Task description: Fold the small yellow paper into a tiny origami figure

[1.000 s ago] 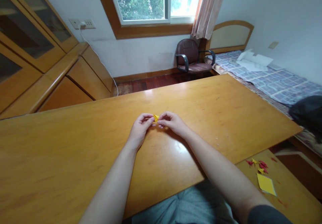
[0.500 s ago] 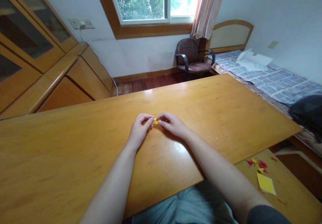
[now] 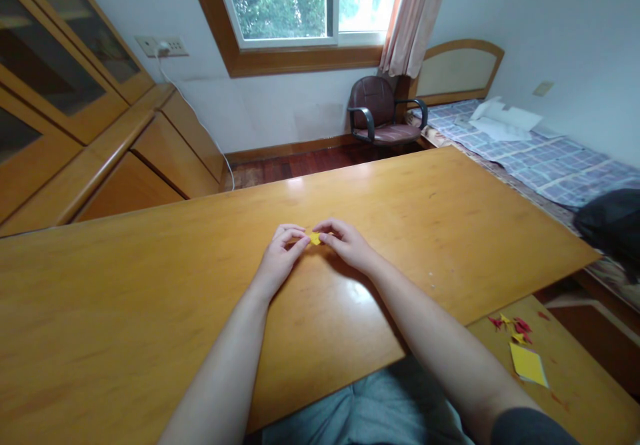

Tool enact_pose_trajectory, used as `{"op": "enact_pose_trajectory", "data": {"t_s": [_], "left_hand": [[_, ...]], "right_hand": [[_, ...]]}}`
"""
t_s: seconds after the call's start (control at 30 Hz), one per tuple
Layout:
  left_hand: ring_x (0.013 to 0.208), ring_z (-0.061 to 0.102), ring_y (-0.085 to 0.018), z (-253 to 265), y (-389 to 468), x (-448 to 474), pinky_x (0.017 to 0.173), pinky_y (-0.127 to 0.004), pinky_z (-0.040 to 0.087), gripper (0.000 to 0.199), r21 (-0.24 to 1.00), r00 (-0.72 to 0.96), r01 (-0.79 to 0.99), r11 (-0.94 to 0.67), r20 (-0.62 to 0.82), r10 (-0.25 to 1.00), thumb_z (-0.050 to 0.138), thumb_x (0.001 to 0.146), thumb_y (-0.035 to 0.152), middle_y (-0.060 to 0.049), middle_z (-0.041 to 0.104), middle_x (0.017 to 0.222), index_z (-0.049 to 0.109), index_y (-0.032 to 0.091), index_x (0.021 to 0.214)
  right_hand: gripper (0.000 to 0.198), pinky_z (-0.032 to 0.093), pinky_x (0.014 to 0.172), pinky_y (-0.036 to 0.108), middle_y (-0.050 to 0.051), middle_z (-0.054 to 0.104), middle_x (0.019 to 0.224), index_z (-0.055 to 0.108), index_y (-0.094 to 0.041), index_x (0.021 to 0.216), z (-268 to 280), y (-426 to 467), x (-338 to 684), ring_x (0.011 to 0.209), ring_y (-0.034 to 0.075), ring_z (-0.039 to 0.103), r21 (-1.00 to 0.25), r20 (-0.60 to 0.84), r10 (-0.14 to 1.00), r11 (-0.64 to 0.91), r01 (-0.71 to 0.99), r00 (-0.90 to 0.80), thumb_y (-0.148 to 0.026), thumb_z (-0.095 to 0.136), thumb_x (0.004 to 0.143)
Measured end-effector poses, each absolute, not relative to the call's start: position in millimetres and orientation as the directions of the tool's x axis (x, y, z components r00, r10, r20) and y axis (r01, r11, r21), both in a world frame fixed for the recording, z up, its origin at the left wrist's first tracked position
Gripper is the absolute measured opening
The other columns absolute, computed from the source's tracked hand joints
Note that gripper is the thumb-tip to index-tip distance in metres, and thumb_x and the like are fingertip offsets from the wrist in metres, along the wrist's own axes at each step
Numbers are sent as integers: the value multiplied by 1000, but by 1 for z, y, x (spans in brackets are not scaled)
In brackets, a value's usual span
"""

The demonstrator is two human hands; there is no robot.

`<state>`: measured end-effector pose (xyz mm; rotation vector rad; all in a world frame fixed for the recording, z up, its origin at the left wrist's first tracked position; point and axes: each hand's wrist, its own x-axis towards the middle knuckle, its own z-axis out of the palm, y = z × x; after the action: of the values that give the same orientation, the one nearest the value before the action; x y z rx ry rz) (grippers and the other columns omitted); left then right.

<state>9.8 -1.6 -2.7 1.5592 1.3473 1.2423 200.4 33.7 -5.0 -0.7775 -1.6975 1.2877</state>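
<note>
A small folded piece of yellow paper (image 3: 315, 238) is held between my two hands, just above the middle of the wooden table (image 3: 150, 298). My left hand (image 3: 284, 252) pinches its left side between thumb and fingers. On the other side, my right hand (image 3: 345, 244) grips the right end with thumb and forefinger. The fingertips cover part of the paper, so its exact folded shape is hard to make out.
On a lower surface at right lie several small red and yellow folded paper pieces (image 3: 521, 326) and a stack of square yellow paper (image 3: 529, 364). Beyond the table stand an armchair (image 3: 375, 112) and a bed (image 3: 560, 152) with a black bag (image 3: 613, 225).
The yellow paper has turned a little and shows a broader face. My right thumb has shifted onto it, and both hands stay in nearly the same place.
</note>
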Motion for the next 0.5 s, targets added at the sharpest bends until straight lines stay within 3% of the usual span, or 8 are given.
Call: {"op": "enact_pose_trajectory", "data": {"t_s": [0.1, 0.27, 0.5], "left_hand": [[107, 61, -22, -5, -2, 11, 94, -36, 47, 23, 979, 38, 150, -135, 131, 991, 69, 81, 42, -7, 66, 112, 66, 19, 78], [76, 65, -16, -7, -5, 12, 79, -31, 51, 28, 999, 60, 16, 38, -39, 997, 72, 79, 44, -2, 69, 79, 64, 18, 85], [69, 66, -14, -7, -4, 13, 69, -26, 51, 31, 997, -18, -66, 50, -51, 999, 78, 74, 40, 2, 66, 74, 58, 18, 85]], "right_hand": [[19, 50, 80, 32, 4, 66, 94, 64, -18, 104, -9, 35, 199, 86, 16, 63, -971, 238, 853, 223, -89, -464, -29, 60, 89], [23, 49, 72, 28, 0, 63, 85, 63, -19, 105, -14, 37, 198, 73, 13, 61, -982, 189, 891, 179, -64, -412, -31, 63, 86], [26, 48, 68, 27, -2, 61, 77, 61, -19, 101, -14, 38, 195, 68, 12, 60, -991, 127, 927, 103, -86, -352, -34, 68, 80]]}}
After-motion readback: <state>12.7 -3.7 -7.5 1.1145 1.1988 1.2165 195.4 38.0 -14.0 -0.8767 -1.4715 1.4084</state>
